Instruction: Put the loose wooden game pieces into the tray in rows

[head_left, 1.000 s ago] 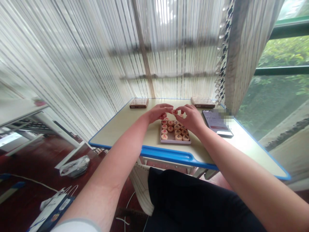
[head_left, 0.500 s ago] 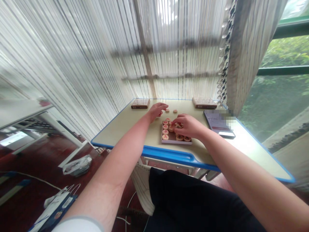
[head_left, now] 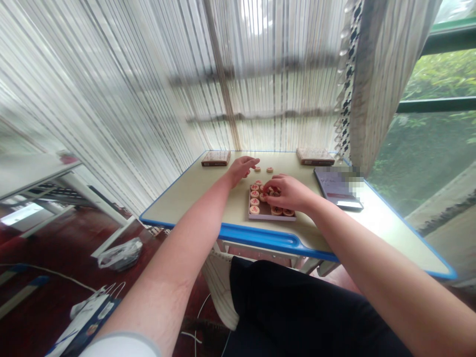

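Several red-character discs [head_left: 254, 202] by right hand [head_left: 285, 192]

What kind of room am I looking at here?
Probably a room in a home, though a classroom is possible: a string curtain hangs along the window side, greenery shows outside, and a small blue-edged desk holds a tray of round game pieces.
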`<move>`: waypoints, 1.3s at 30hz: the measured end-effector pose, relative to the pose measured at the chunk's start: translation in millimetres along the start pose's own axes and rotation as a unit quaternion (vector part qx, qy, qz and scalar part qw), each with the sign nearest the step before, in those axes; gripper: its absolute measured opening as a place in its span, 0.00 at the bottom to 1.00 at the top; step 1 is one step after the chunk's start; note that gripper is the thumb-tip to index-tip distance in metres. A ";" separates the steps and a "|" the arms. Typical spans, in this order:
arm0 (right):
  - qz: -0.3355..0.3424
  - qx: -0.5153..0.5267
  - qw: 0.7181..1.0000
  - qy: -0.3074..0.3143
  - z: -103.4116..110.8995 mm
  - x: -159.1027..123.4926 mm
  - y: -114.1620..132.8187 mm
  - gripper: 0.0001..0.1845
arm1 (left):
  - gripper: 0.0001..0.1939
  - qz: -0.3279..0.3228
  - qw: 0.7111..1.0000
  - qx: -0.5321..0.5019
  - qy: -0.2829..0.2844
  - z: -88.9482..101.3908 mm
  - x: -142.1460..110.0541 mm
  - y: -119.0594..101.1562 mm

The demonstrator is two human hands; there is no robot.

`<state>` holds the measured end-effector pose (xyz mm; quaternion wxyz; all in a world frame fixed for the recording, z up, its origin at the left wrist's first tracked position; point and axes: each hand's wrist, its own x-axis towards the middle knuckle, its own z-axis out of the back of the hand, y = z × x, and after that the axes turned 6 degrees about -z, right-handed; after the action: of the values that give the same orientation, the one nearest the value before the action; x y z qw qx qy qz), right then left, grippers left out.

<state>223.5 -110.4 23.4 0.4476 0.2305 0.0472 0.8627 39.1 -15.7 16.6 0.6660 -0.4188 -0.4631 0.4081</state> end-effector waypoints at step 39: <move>-0.025 0.066 0.997 0.042 14.3 -6.8 -0.7 0.10 | 0.18 0.002 0.999 0.047 0.008 -0.7 0.4 4.5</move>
<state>233.7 -117.1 33.5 0.4503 0.2216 0.1283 0.8554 39.2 -14.0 12.4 0.6880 -0.3912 -0.4371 0.4273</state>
